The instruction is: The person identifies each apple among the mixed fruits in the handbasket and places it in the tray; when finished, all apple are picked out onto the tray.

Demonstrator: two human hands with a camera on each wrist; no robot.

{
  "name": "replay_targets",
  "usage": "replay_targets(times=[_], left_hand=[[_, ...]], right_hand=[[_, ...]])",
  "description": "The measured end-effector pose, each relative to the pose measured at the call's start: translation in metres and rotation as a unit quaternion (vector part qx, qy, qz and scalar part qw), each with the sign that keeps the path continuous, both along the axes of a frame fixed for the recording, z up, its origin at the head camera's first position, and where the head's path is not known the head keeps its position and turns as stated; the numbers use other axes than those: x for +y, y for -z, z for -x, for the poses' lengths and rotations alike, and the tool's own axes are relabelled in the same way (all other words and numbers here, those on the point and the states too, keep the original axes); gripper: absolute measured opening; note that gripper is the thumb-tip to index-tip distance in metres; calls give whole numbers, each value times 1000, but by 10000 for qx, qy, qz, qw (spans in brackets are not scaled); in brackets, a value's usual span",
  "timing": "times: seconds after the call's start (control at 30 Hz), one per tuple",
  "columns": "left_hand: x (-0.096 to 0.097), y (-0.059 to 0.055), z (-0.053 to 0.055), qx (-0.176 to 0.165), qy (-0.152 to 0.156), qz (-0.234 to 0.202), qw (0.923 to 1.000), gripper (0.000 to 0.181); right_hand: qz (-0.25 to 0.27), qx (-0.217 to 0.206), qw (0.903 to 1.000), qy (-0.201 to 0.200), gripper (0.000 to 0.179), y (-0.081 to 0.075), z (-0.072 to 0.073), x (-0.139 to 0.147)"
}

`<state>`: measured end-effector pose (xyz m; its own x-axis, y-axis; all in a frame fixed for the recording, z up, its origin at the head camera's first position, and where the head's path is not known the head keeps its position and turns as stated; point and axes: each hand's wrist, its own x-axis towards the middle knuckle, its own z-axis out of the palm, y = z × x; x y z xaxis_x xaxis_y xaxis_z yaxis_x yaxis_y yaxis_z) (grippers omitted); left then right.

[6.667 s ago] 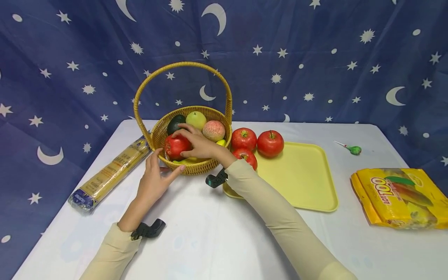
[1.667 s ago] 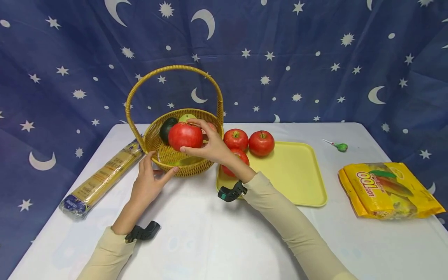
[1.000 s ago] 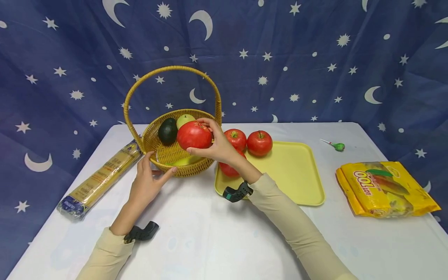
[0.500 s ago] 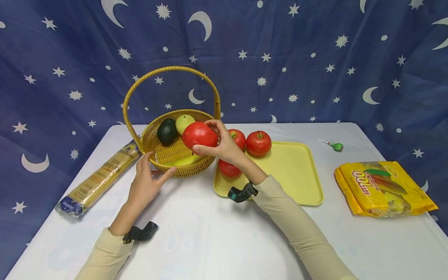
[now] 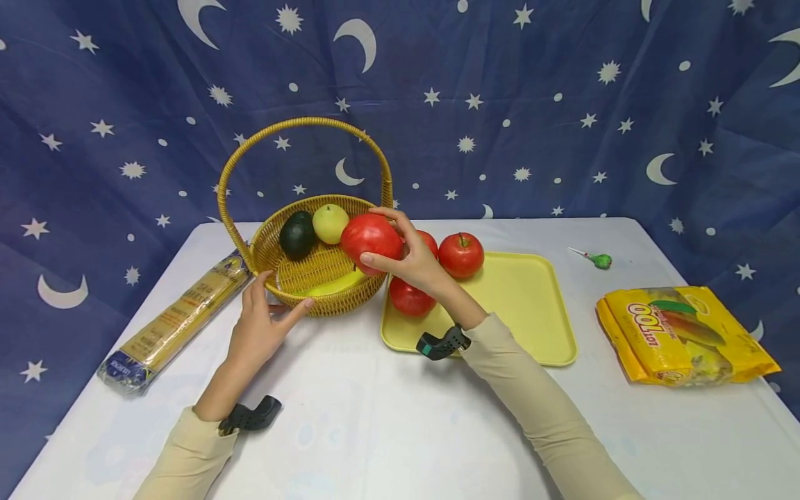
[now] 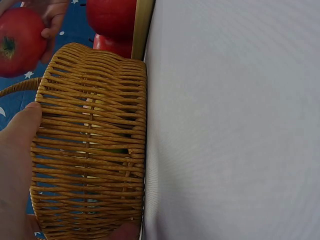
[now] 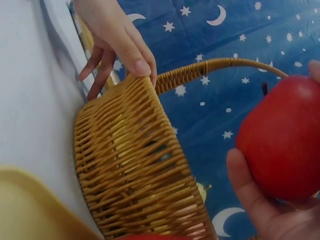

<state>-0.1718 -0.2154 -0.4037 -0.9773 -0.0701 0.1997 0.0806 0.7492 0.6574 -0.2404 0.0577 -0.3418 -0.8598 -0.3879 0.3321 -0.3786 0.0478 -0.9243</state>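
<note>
My left hand (image 5: 259,333) holds the near left rim of the wicker basket (image 5: 344,303), its thumb and fingers spread along the edge. A large red apple (image 5: 369,237) is in my right hand (image 5: 417,260), gripped between thumb and fingers above the basket's right side. Inside the basket lie a dark green avocado (image 5: 297,236), a pale green round fruit (image 5: 330,223) and a yellow banana (image 5: 334,284). The held apple covers part of the basket's right interior. In the right wrist view, the apple (image 7: 285,140) shows its dark stem.
A yellow tray (image 5: 531,312) stands right of the basket, with red apples (image 5: 461,255) at its left end. Packaged spaghetti (image 5: 181,319) lies at left. A lollipop (image 5: 601,262) and a yellow mango-printed packet (image 5: 687,337) lie at right.
My right hand has taken the red apple out of the basket's left part, lifted it and moved it rightward. The banana now shows more fully. My left hand stays at the rim.
</note>
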Motion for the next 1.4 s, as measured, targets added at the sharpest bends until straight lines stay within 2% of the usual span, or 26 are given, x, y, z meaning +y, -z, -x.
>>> replay_targets(times=[0.33,0.57,0.63,0.83,1.07,1.3,1.4], left_hand=[[0,1,0,13,-9,42,10000,97],[-1,1,0,8,-8,43,10000,96],[0,1,0,-1,-16,50,10000,96],[0,1,0,25,-12,63,10000,96],[0,1,0,-11,-11,52,10000,97],[0,0,0,-25,-26,54,10000,97],[0,0,0,-41,-17,26,10000,97]], right_hand=[[197,-62,9996,204,69,8,2,12],[561,69,9983,-130,70,13,5,18],[573,109,9981,-174,76,13,6,19],[645,-20,9979,-48,110,12,4,23],[917,-115,9957,108,104,14,5,30],[1010,-230,9943,266,107,12,4,38],[962,-270,9946,297,95,11,3,42]])
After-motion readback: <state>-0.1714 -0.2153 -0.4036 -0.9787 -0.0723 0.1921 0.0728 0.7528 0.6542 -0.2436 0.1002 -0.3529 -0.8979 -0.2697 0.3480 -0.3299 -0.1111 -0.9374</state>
